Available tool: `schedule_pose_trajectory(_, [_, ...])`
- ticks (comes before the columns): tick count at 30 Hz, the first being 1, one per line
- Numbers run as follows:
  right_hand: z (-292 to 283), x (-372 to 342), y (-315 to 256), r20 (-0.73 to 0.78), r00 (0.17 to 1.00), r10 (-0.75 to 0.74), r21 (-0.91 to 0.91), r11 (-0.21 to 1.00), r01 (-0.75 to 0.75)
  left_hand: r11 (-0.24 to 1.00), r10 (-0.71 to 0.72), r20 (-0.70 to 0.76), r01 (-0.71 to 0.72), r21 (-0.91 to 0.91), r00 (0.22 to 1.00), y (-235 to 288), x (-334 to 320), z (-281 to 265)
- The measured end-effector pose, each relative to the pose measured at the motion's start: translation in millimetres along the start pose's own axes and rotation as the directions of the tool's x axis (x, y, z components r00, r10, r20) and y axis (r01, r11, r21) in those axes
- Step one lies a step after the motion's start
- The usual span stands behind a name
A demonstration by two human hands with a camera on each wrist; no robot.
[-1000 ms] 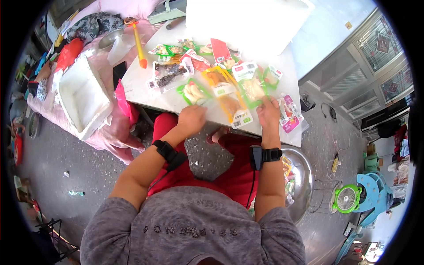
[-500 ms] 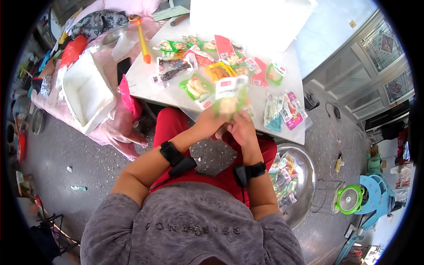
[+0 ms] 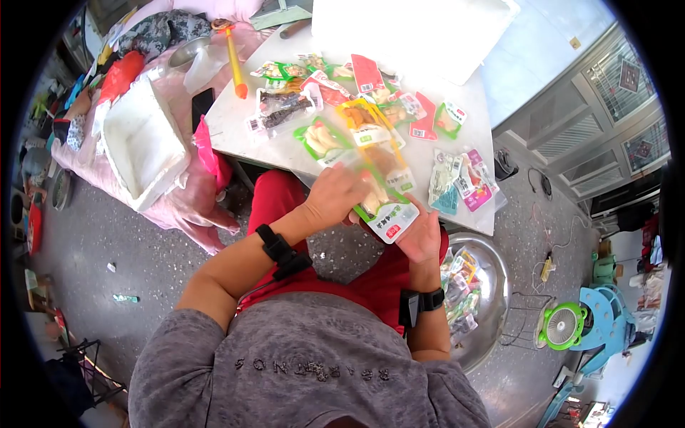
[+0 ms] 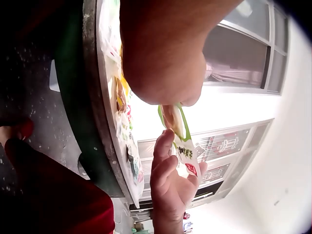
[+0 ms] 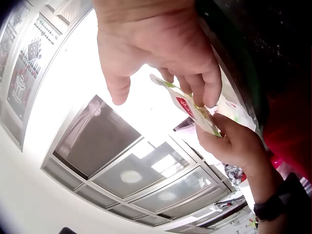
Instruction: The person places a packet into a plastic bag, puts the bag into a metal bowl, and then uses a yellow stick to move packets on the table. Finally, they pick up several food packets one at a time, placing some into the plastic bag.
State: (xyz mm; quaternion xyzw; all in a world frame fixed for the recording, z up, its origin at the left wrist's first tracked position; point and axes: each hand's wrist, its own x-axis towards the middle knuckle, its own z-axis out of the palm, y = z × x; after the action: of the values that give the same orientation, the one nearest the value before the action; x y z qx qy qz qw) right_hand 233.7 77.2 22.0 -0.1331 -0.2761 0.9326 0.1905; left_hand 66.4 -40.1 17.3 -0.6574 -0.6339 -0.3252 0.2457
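Observation:
A clear food packet with green edges and a white printed end (image 3: 385, 207) is held over the table's front edge, its printed end toward the body. My left hand (image 3: 337, 196) pinches its far end; in the right wrist view, the left thumb and fingers (image 5: 234, 141) close on the packet's edge. My right hand (image 3: 424, 241) lies at the printed end, palm up. Its fingers are extended behind the packet and its thumb stands away, as the right wrist view shows. Pale pieces show through the packet's clear part (image 4: 174, 119).
On the white table (image 3: 278, 153) lie several packets: a green one (image 3: 322, 139), yellow ones (image 3: 364, 118), a dark one (image 3: 285, 114) and a purple one (image 3: 472, 182). A metal basin (image 3: 489, 285) with packets stands at right. A white foam box (image 3: 143, 150) is at left.
The right hand brought the packet from the table's right side to the left hand. The packet has turned, printed end now toward the body, and the right fingers have opened out.

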Motion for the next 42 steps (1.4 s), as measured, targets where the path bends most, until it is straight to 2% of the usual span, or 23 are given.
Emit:
schedule_pose_trajectory(1, [2, 0, 0, -0.082, 0.997, 0.014, -0.018, 1.0, -0.015, 1.0, 0.002, 0.001, -0.002, -0.002, 1.0, 0, -1, 0])
schedule_pose_trajectory(4, [-18, 6, 13, 0.038, 0.999, -0.022, -0.213, 0.977, 0.029, 0.999, 0.013, -0.007, -0.013, -0.037, 1.0, 3, -1, -2])
schedule_pose_trajectory(5, [-25, 8, 12, 0.11, 0.994, -0.029, -0.179, 0.983, 0.048, 0.998, 0.018, -0.014, -0.019, -0.052, 1.0, 4, 0, -2])
schedule_pose_trajectory(7, [-32, 9, 3, 0.252, 0.967, -0.044, -0.111, 0.991, 0.074, 0.976, -0.06, 0.025, 0.064, -0.208, 0.998, 5, 0, -1])
schedule_pose_trajectory(8, [-34, 8, 0, 0.246, 0.969, -0.01, -0.08, 0.996, 0.031, 0.953, -0.099, 0.05, 0.109, -0.283, 0.994, 5, -1, -1])
schedule_pose_trajectory(10, [-32, 9, -6, 0.24, 0.969, 0.057, -0.017, 0.998, -0.054, 0.767, -0.098, 0.084, 0.129, -0.628, 0.992, 4, -1, 4])
schedule_pose_trajectory(11, [-32, 11, -6, 0.222, 0.966, 0.133, -0.061, 0.991, -0.122, 0.628, -0.093, 0.1, 0.136, -0.766, 0.991, 4, -1, 6])
schedule_pose_trajectory(12, [-23, 12, -2, 0.231, 0.96, 0.158, -0.118, 0.984, -0.133, 0.663, -0.052, 0.138, 0.138, -0.736, 0.989, 8, 1, 1])
schedule_pose_trajectory(14, [-20, 10, 8, 0.084, 0.958, 0.274, -0.126, 0.957, -0.263, 0.727, 0.026, 0.218, 0.131, -0.674, 0.976, 21, 5, -13])
schedule_pose_trajectory(15, [-18, 8, 12, 0.076, 0.938, 0.339, -0.081, 0.939, -0.333, 0.72, 0.043, 0.278, 0.163, -0.674, 0.96, 26, 1, -12])
schedule_pose_trajectory(18, [-21, 8, 25, 0.253, 0.893, 0.372, -0.203, 0.923, -0.327, 0.682, 0.071, 0.409, 0.255, -0.686, 0.91, 31, 1, -19])
schedule_pose_trajectory(19, [-24, 7, 27, 0.227, 0.894, 0.386, -0.162, 0.92, -0.356, 0.652, 0.085, 0.391, 0.246, -0.717, 0.916, 29, 2, -21])
schedule_pose_trajectory(22, [-27, 9, 24, 0.217, 0.945, 0.246, -0.106, 0.968, -0.228, 0.621, -0.212, 0.494, 0.507, -0.598, 0.843, 20, 9, -28])
schedule_pose_trajectory(23, [-29, 11, 25, 0.088, 0.982, 0.169, -0.036, 0.985, -0.166, 0.782, -0.294, 0.337, 0.428, -0.453, 0.894, 9, -3, -17])
schedule_pose_trajectory(24, [-20, 13, 20, 0.006, 0.993, 0.115, -0.008, 0.993, -0.115, 0.811, -0.341, 0.16, 0.377, -0.448, 0.926, -1, -10, -13])
schedule_pose_trajectory(26, [-18, 10, 14, -0.187, 0.981, -0.054, 0.025, 0.998, 0.059, 0.834, -0.476, 0.218, 0.516, -0.193, 0.852, -17, -11, -12])
schedule_pose_trajectory(29, [-47, 15, 14, -0.142, 0.979, -0.147, -0.007, 0.989, 0.148, 0.876, -0.464, 0.317, 0.481, 0.028, 0.827, -23, -9, -21])
schedule_pose_trajectory(32, [-22, 14, 16, -0.239, 0.947, -0.214, -0.174, 0.969, 0.175, 0.787, -0.599, 0.388, 0.604, 0.126, 0.7, -27, -16, -4])
schedule_pose_trajectory(35, [-8, 16, 20, -0.256, 0.93, -0.263, -0.255, 0.947, 0.197, 0.741, -0.637, 0.419, 0.664, 0.101, 0.647, -28, -15, 3])
schedule_pose_trajectory(38, [8, 15, 18, -0.251, 0.932, -0.262, -0.252, 0.947, 0.199, 0.733, -0.64, 0.348, 0.68, 0.011, 0.685, -33, -20, 15])
schedule_pose_trajectory(41, [11, 16, 18, -0.236, 0.938, -0.253, -0.277, 0.943, 0.185, 0.728, -0.609, 0.294, 0.666, -0.16, 0.736, -37, -18, 16])
schedule_pose_trajectory(42, [7, 18, 20, -0.241, 0.929, -0.28, -0.271, 0.939, 0.212, 0.695, -0.612, 0.352, 0.694, -0.187, 0.708, -39, -17, 15])
